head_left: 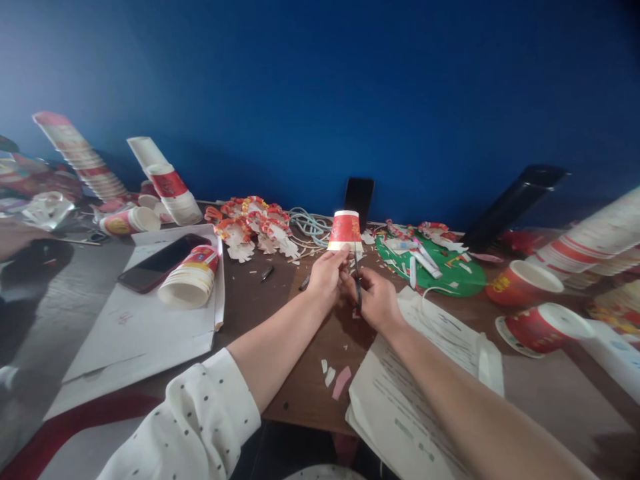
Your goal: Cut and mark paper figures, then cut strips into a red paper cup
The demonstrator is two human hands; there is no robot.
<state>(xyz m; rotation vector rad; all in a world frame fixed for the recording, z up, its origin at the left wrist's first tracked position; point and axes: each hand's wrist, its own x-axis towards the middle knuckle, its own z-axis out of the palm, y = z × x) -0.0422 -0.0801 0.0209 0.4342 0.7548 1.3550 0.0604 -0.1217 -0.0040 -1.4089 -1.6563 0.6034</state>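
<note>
My left hand (327, 275) grips a red and white paper cup (345, 230) by its lower edge, with the cup's narrow end up. Closed around the handles of dark scissors (358, 291), my right hand (377, 297) works close beside the left one. The scissor blades point up against the right side of the cup; whether they are parted is too small to tell. Below the hands, a pink paper scrap (341, 383) and white scraps (329, 377) lie on the brown table (305, 393).
Behind the cup a phone (359, 199) leans on the blue wall. Cut paper pieces (255, 227) heap at back left, near a black phone (163, 263) and stacked cups (190, 280). A green disc (463, 277) holds scraps. Printed sheets (400, 400) lie under my right arm; more cups (525, 281) stand right.
</note>
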